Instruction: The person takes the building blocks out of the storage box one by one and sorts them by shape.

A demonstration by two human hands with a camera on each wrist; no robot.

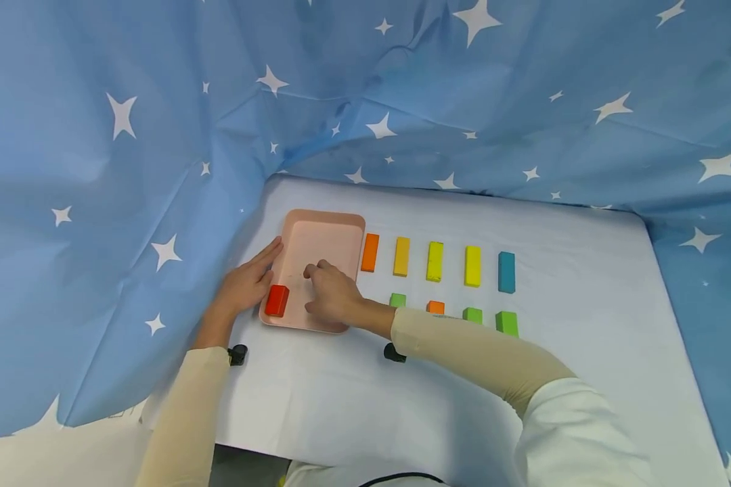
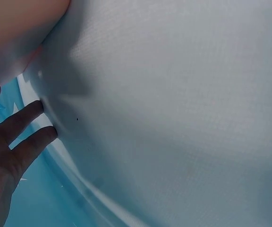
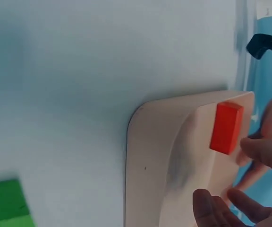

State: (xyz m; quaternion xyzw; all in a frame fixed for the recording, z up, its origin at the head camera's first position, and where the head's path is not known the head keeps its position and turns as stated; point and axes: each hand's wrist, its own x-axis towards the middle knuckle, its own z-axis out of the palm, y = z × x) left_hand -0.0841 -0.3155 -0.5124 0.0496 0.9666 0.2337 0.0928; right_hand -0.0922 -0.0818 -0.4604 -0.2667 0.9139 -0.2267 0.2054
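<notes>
A pink tray (image 1: pixel 325 237) lies toward the left of the white table, with a red block (image 1: pixel 277 300) in its near left corner. My left hand (image 1: pixel 246 281) rests at the tray's left side, its fingers spread and straight; the left wrist view shows these fingers (image 2: pixel 25 120) close to the tray's outer wall. Over the tray's inside, to the right of the red block, is my right hand (image 1: pixel 334 292). Its fingers are loosely bent with nothing between them. In the right wrist view, the thumb and fingers stand apart beside the red block (image 3: pixel 225 127).
Right of the tray runs a row of blocks: orange (image 1: pixel 369 253), several yellowish ones, and a blue block (image 1: pixel 507 272). A nearer row of green blocks (image 1: pixel 507 323) and a small orange one (image 1: pixel 435 308) is partly hidden by my right arm. Starry blue cloth (image 1: pixel 432 149) surrounds the table.
</notes>
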